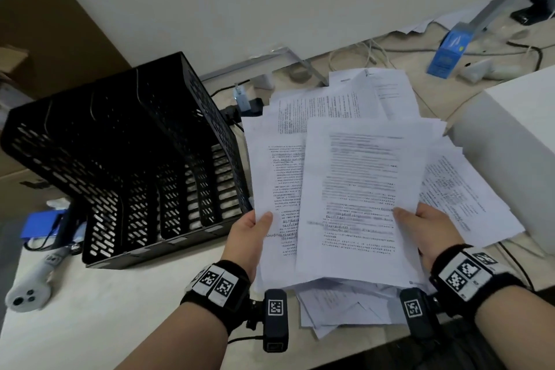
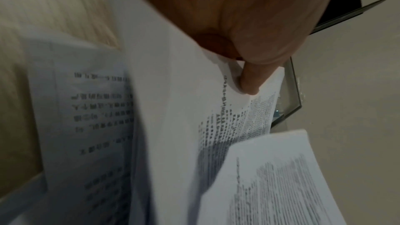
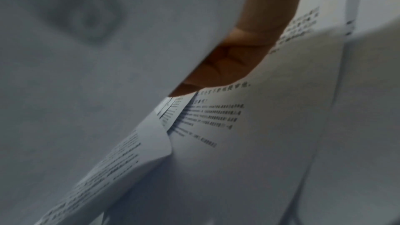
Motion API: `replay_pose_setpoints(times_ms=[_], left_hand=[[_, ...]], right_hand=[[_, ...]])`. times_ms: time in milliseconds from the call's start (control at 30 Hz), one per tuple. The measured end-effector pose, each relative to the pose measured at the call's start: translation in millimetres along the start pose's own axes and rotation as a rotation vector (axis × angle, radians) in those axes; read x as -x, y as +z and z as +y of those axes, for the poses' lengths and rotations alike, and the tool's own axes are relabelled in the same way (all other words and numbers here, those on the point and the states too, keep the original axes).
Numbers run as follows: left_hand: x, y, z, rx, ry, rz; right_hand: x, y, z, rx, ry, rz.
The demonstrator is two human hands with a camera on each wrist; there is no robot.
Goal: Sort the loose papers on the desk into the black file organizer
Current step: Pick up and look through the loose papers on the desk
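Note:
A black mesh file organizer [image 1: 126,159] with several upright slots stands on the desk at the left. To its right lies a spread heap of loose printed papers [image 1: 345,105]. My left hand [image 1: 249,237] pinches a sheaf of sheets [image 1: 279,177] by its left edge, thumb on top. My right hand [image 1: 429,228] pinches a second sheaf [image 1: 360,195] by its right edge, overlapping the first. The left wrist view shows my thumb [image 2: 251,81] pressed on the printed sheets [image 2: 173,126]. In the right wrist view my fingers [image 3: 227,67] lie under a sheet [image 3: 259,134].
A white VR controller [image 1: 30,288] lies at the desk's left front. A blue item [image 1: 42,222] sits left of the organizer. A white box [image 1: 516,144] stands at the right. Cables, a blue carton [image 1: 450,48] and a charger [image 1: 243,99] lie behind the papers.

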State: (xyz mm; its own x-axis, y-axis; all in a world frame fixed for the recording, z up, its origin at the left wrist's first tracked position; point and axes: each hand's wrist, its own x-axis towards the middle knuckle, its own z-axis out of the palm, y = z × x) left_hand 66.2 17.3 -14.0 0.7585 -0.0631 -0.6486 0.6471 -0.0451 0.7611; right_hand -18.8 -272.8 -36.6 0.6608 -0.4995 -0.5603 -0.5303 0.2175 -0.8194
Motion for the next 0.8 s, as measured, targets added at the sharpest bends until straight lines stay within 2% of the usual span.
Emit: replay_pose_setpoints(times_ms=[67,233,300,367,500,633,800], left_hand=[[1,1,0,-0.027,-0.040,-0.040],[-2,-4,-10,-0.166,-0.139,-0.117],[-5,-2,-17,-0.199,-0.161,-0.108],[-10,-2,-21,-0.199,-0.158,-0.067],[-16,-6,-18,-0.157,-0.169,-0.030],[-20,-4,-14,-0.107,-0.169,0.007],[-22,-2,-10,-0.113,-0.160,0.012]], right_hand=[[1,10,-2,0.019,0.000,-0.051],[1,43,3,0.161,0.019,-0.286],[-10,44,-2,0.352,-0.092,-0.223],[-22,42,-15,0.428,-0.171,-0.102],[-53,44,-48,0.296,-0.224,0.058],[-88,52,-75,0.277,-0.317,0.186],[-120,57,-95,0.354,-0.264,0.181]])
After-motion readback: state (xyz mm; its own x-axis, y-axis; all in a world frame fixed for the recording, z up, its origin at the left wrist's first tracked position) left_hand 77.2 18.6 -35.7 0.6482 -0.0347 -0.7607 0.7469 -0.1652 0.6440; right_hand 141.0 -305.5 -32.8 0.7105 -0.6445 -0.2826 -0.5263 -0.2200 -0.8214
